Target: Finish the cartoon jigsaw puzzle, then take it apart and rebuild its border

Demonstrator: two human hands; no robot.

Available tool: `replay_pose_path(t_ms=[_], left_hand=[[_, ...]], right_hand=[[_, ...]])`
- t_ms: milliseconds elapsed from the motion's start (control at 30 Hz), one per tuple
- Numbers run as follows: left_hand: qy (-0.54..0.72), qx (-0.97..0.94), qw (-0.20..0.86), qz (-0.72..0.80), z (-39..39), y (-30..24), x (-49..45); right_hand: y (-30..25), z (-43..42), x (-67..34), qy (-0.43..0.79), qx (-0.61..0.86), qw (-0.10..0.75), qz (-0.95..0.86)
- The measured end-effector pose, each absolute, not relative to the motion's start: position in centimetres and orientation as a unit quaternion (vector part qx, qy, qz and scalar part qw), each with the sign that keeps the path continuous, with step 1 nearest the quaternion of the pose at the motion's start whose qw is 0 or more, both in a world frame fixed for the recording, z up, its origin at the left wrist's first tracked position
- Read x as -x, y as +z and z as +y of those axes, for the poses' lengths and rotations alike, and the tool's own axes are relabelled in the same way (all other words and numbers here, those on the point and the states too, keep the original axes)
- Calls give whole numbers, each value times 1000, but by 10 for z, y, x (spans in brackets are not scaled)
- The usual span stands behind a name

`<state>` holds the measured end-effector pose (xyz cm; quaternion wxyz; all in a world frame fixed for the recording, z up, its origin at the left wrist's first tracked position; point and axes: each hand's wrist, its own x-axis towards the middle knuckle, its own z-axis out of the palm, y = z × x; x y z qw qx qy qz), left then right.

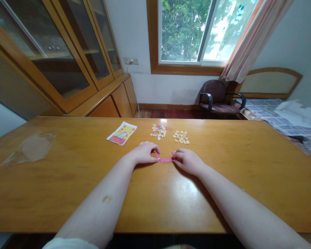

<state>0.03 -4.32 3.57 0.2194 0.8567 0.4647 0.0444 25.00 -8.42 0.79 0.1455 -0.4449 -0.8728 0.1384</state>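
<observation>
Here, left hand and right hand pinch the pink strip, well inside table edges.

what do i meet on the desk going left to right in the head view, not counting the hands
Clear plastic → picture card → mixed pink and yellow puzzle pile → mostly yellow puzzle pile.
</observation>
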Motion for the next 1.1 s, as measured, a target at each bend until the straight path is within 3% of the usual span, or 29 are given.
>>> replay_pose_path(t_ms=[1100], left_hand=[[41,-857,216,465,-42,33,0]], right_hand=[[3,-84,-250,141,460,169,-860]])
